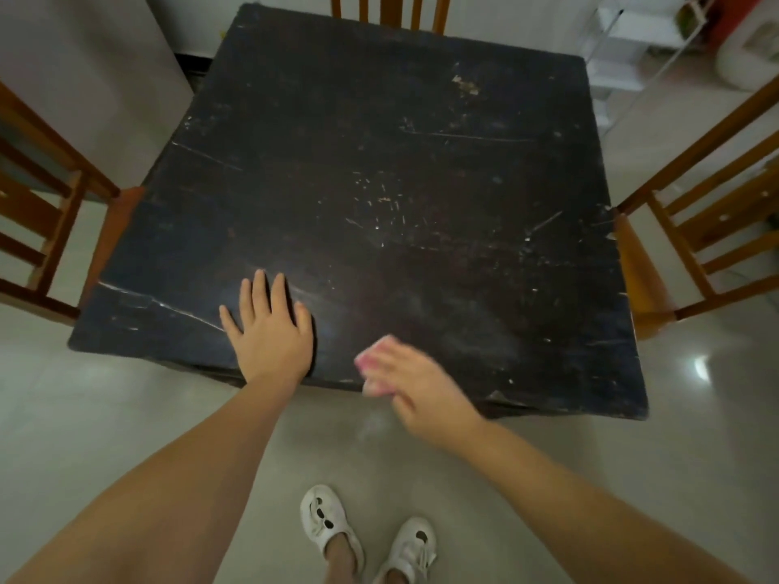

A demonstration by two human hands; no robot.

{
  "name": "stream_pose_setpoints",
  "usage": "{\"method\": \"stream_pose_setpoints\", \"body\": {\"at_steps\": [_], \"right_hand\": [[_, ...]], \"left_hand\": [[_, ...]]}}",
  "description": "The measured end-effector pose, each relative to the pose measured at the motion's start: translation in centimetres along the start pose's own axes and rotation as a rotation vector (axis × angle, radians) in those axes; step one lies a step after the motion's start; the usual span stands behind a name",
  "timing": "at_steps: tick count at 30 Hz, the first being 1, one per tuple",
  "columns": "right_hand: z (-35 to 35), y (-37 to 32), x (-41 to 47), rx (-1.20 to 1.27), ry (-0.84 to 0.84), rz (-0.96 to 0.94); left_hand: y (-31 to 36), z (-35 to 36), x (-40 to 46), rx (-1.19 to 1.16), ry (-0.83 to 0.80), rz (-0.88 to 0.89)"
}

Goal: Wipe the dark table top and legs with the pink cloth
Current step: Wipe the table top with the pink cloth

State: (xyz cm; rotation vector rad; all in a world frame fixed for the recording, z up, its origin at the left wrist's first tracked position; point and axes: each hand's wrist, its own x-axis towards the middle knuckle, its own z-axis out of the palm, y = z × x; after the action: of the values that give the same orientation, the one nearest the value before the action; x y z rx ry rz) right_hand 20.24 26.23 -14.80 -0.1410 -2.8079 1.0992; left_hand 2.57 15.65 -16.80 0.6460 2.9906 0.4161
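Observation:
The dark square table top (379, 170), scratched and scuffed, fills the middle of the view. My left hand (269, 326) lies flat on it near the front edge, fingers straight and spread. My right hand (406, 379), blurred by motion, presses the pink cloth (373, 358) down on the top at the front edge, just right of the left hand. Only the cloth's left side shows from under the fingers. The table legs are hidden beneath the top.
Wooden chairs stand at the left (46, 212), the right (699, 238) and the far side (390, 10) of the table. A white wire rack (632, 48) stands at the back right. My feet in white shoes (366, 537) are on the pale tiled floor.

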Motion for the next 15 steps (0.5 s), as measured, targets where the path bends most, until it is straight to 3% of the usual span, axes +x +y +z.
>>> {"method": "stream_pose_setpoints", "body": {"at_steps": [2,5,7,10,12,15], "right_hand": [[-0.8,-0.6,0.9,0.153,-0.060,0.002],[-6.0,3.4,6.5,0.214,0.192,0.185],[-10.4,7.8,10.8,0.129,0.350,0.328],[-11.6,12.1,13.5,-0.155,0.229,0.466],[-8.5,10.6,12.2,-0.294,0.138,0.291],[-2.7,4.1,5.2,-0.230,-0.067,-0.076]], "left_hand": [[0.1,-0.1,0.0,0.004,-0.002,0.000],[0.1,-0.2,0.0,0.029,-0.016,-0.008],[0.1,-0.1,0.1,0.056,-0.033,-0.009],[0.2,0.0,0.3,0.070,-0.038,-0.012],[0.1,0.1,0.4,0.058,-0.045,-0.006],[-0.1,0.1,0.4,0.024,-0.030,-0.017]]}}
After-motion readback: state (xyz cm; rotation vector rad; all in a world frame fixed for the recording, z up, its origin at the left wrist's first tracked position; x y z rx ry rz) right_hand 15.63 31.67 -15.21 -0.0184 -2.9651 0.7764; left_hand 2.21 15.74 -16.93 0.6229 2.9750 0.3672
